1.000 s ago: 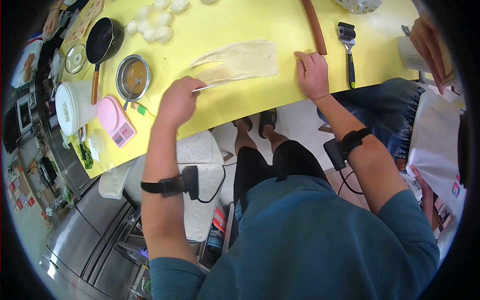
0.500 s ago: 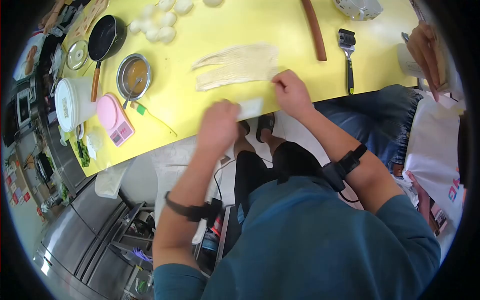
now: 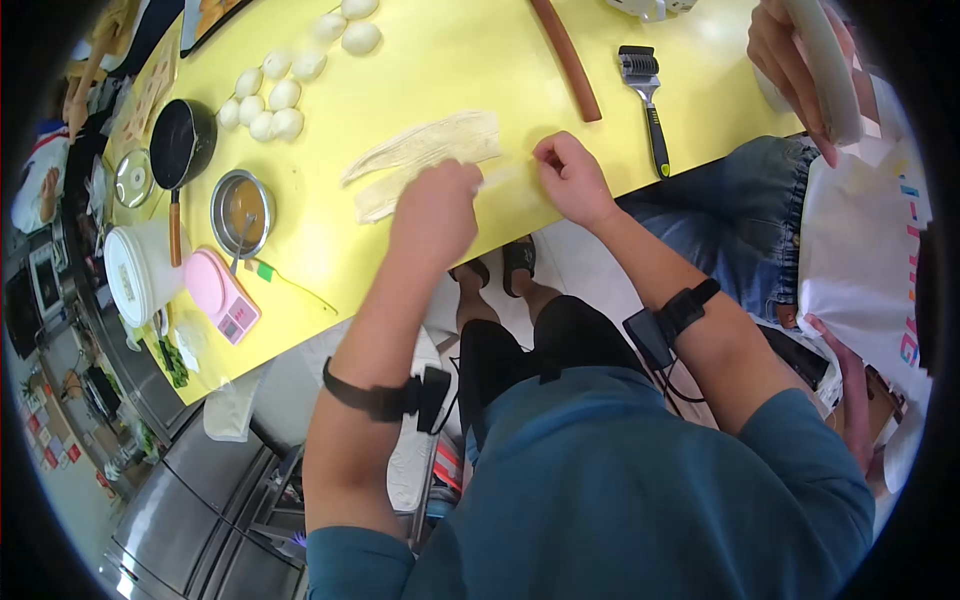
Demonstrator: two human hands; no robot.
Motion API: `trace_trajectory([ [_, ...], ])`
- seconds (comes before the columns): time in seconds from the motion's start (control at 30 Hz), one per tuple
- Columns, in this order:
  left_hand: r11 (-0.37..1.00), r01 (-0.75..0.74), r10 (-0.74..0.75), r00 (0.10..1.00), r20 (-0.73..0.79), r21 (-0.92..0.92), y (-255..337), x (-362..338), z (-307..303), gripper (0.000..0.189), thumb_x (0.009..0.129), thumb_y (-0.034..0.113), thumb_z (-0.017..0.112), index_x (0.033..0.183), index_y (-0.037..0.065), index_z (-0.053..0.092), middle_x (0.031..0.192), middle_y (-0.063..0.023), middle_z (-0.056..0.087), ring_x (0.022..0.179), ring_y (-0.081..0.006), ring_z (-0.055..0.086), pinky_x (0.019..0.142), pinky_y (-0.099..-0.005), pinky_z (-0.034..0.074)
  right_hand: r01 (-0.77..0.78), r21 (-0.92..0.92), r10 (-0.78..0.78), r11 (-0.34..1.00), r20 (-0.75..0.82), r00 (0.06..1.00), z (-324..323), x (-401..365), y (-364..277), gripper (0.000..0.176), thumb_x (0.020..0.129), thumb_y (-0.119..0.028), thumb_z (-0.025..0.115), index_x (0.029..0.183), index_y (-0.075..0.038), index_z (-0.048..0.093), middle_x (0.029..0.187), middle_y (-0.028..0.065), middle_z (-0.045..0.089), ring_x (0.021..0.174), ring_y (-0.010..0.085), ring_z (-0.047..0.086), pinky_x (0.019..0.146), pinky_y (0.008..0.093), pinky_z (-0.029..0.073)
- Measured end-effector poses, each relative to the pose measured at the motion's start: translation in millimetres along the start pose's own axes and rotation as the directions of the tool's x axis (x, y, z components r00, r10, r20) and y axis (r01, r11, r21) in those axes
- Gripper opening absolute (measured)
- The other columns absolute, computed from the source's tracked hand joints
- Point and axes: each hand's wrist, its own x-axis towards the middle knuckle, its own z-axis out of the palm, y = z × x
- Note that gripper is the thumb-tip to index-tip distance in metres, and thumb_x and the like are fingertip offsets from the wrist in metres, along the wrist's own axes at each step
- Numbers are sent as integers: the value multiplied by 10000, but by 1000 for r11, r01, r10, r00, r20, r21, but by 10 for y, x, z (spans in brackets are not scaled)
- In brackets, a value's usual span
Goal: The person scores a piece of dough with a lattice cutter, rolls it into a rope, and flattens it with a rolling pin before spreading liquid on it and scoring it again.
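A thin, flat sheet of pale dough [image 3: 425, 143] lies on the yellow table, split lengthwise into two strips. My left hand [image 3: 435, 215] is closed over the near strip and covers part of it. A flat whitish piece, apparently a dough scraper [image 3: 497, 179], sticks out at its fingertips, blurred by motion. To the right of the dough, my right hand [image 3: 573, 182] rests low over the table with its fingers curled together. Whether anything is pinched in those fingertips is hidden.
White dough balls [image 3: 285, 95] sit at the back left. Nearby are a black pan [image 3: 183, 140], a metal bowl [image 3: 222, 210] and a pink scale [image 3: 210, 285]. A brown rolling pin [image 3: 567, 60] and a roller cutter [image 3: 655, 135] lie right. Another person's hand [image 3: 790, 65] holds something round.
My left hand has moved up from the table's front edge onto the near dough strip, bringing the whitish scraper along. My right hand stays curled; a gap now separates it from the dough.
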Motion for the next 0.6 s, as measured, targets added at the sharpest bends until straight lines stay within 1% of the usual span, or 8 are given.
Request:
trace_trajectory([
  [0.07, 991, -80, 71, 994, 87, 104, 26, -63, 178, 166, 905, 37, 618, 1049, 58, 699, 1107, -167, 693, 1094, -376, 666, 944, -498, 537, 11, -28, -11, 1000, -17, 1000, -8, 12, 85, 135, 921, -11, 633, 1055, -16, 634, 985, 150, 655, 895, 310, 678, 805, 382, 551],
  [0.1, 981, -138, 128, 989, 74, 138, -28, 4, 241, 181, 889, 32, 631, 1051, 62, 707, 1104, -172, 709, 1087, -374, 683, 926, -494, 549, 10, -22, -11, 1000, -44, 999, 9, 18, 131, 136, 916, -10, 632, 1052, -16, 634, 988, 151, 657, 897, 307, 678, 805, 381, 551],
  [0.2, 985, -89, 75, 992, 100, 148, -146, 530, 41, 189, 875, 51, 646, 1052, 72, 706, 1079, -174, 723, 1061, -374, 701, 903, -494, 561, -41, -19, 40, 999, -70, 997, -12, 32, 139, 164, 909, -22, 641, 1073, -16, 644, 1005, 151, 660, 910, 308, 677, 818, 384, 553],
  [0.27, 984, -67, 49, 993, 108, 166, -260, 858, -257, 192, 892, 89, 663, 1077, 64, 707, 1060, -188, 746, 1034, -382, 719, 886, -498, 566, -43, -41, 42, 998, -31, 999, 7, 26, 26, 199, 906, -41, 659, 1104, -20, 655, 1025, 149, 665, 928, 311, 676, 834, 389, 556],
  [0.33, 999, 33, -35, 997, 75, 26, -305, 1000, -527, 274, 902, 159, 700, 1156, 61, 725, 1066, -186, 768, 1001, -364, 736, 887, -469, 569, 15, -84, -11, 996, 40, 999, 28, 42, -117, 241, 902, -66, 686, 1139, -26, 666, 1052, 143, 672, 953, 312, 675, 853, 395, 559],
  [0.43, 967, 77, -60, 995, 75, -242, -464, 995, -707, 365, 903, 222, 721, 1227, 55, 731, 1044, -184, 780, 940, -334, 746, 880, -430, 572, 187, -225, -165, 956, 111, 980, 88, 114, -190, 286, 919, -129, 746, 1175, -29, 663, 1066, 84, 653, 946, 220, 650, 861, 351, 548],
  [0.53, 904, 129, -89, 989, 117, -408, -452, 899, -805, 473, 913, 282, 747, 1299, 13, 701, 1030, -115, 775, 918, -222, 723, 864, -373, 556, 162, -207, -145, 965, 94, 985, 188, 204, -299, 313, 892, -169, 764, 1165, -47, 671, 1074, 122, 672, 1067, 320, 651, 956, 429, 535],
  [0.6, 938, 98, -36, 982, 188, -332, -425, 924, -862, 464, 907, 283, 750, 1275, 4, 708, 1030, -118, 775, 902, -217, 719, 844, -367, 555, 30, -126, -21, 992, 73, 997, 264, 282, -389, 375, 895, -182, 766, 1239, -68, 667, 1109, 125, 660, 1095, 322, 639, 985, 434, 525],
])
